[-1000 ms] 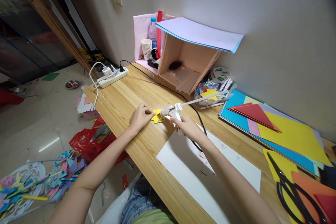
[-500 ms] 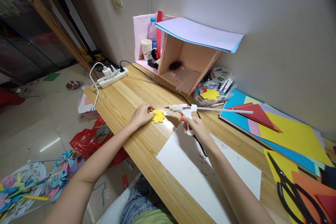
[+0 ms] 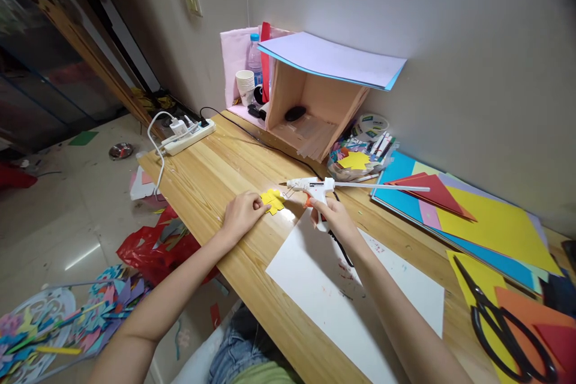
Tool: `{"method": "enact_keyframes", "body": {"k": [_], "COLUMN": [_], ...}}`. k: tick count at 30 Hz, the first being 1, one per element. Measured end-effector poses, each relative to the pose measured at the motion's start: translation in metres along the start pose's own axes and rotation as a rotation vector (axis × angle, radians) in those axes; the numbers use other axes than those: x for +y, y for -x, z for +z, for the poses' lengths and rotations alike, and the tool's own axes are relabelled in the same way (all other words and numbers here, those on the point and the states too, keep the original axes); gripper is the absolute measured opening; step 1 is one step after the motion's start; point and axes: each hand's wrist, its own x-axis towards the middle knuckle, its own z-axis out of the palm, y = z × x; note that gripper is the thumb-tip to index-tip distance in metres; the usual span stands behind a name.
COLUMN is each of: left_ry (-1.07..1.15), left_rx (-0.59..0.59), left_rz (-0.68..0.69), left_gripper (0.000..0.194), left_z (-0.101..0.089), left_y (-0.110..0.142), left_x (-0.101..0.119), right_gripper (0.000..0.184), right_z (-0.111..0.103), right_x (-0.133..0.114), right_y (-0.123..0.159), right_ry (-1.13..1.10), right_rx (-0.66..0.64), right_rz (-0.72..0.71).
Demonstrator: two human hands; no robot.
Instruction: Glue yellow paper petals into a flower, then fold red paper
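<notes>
Head view. Landmark: white sheet (image 3: 333, 306), lying on the wooden table (image 3: 202, 174).

Yellow flower (image 3: 272, 201), cut from paper: flat on the table, off the sheet's far left side, not touching it. Left hand (image 3: 243, 215) beside it, thumb and fingertips at its left edge; touching, but pinched or only pressed, cannot tell.

Right hand (image 3: 332, 221) over the sheet's far corner, fingers wrapped round the handle of a white glue gun (image 3: 317, 188). Grip closed on it. Nozzle points left, just past the flower's far side; clear glue stick (image 3: 382, 186) juts out the back, to the right. Orange trigger at the fingers.

Beyond the sheet, near the wall: open box (image 3: 317, 108) with a lilac panel on top; tub of scraps (image 3: 360, 162) at its right. Far left of the sheet: power strip (image 3: 189, 137). Right of the sheet: colored paper stack (image 3: 488, 228), with folded red paper on it; nearer, black-handled scissors (image 3: 495, 312) on yellow and orange paper. Left of the sheet, below table level: red bag (image 3: 155, 255).
</notes>
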Motion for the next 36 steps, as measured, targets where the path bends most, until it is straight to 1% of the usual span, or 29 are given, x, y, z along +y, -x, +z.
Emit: {"method": "enact_keyframes", "body": {"k": [2, 4, 7, 10, 13, 16, 20, 23, 25, 28, 30, 33, 36], "left_ry": [-0.014, -0.018, -0.060, -0.151, -0.248, -0.299, -0.334, -0.393, -0.412, -0.380, -0.308, -0.121, 0.061], "left_rx": [0.054, 0.073, 0.051, 0.029, -0.011, -0.066, -0.119, -0.132, -0.121, -0.084, -0.039, 0.019, 0.035], "left_rz": [0.033, 0.067, 0.095, 0.118, 0.141, 0.138, 0.117, 0.124, 0.133, 0.109, 0.063, -0.009, -0.059], "left_gripper": [0.020, 0.017, 0.015, 0.017, 0.020, 0.020, 0.021, 0.023, 0.025, 0.027, 0.025, 0.020, 0.019], "left_z": [0.000, 0.001, 0.002, 0.003, 0.001, -0.003, -0.006, -0.006, -0.005, -0.003, -0.001, 0.003, 0.007], "left_y": [0.001, 0.000, -0.001, -0.001, -0.001, -0.002, -0.004, -0.007, -0.007, -0.007, -0.007, -0.006, -0.008], "left_x": [0.002, 0.002, 0.002, 0.003, 0.007, 0.012, 0.019, 0.023, 0.024, 0.021, 0.016, 0.004, -0.007], "right_gripper": [0.043, 0.040, 0.041, 0.040, 0.037, 0.034, 0.034, 0.034, 0.034, 0.033, 0.032, 0.035, 0.038], "right_z": [0.000, 0.001, 0.003, 0.004, 0.005, 0.007, 0.008, 0.009, 0.010, 0.011, 0.013, 0.017, 0.021], "right_x": [0.000, 0.000, -0.001, -0.003, -0.004, -0.005, -0.007, -0.007, -0.006, -0.005, -0.006, -0.008, -0.008], "right_y": [0.000, 0.001, 0.003, 0.005, 0.007, 0.007, 0.008, 0.009, 0.009, 0.009, 0.010, 0.010, 0.008], "right_ry": [-0.018, -0.027, 0.015, 0.091, 0.113, 0.104, 0.135, 0.172, 0.190, 0.213, 0.234, 0.265, 0.288], "right_rx": [0.000, -0.004, -0.003, 0.016, 0.015, -0.003, 0.009, 0.011, 0.000, -0.011, -0.012, -0.020, -0.018], "right_rz": [0.006, 0.024, 0.050, 0.021, 0.013, 0.027, 0.043, 0.049, 0.044, 0.034, 0.028, 0.012, -0.009]}}
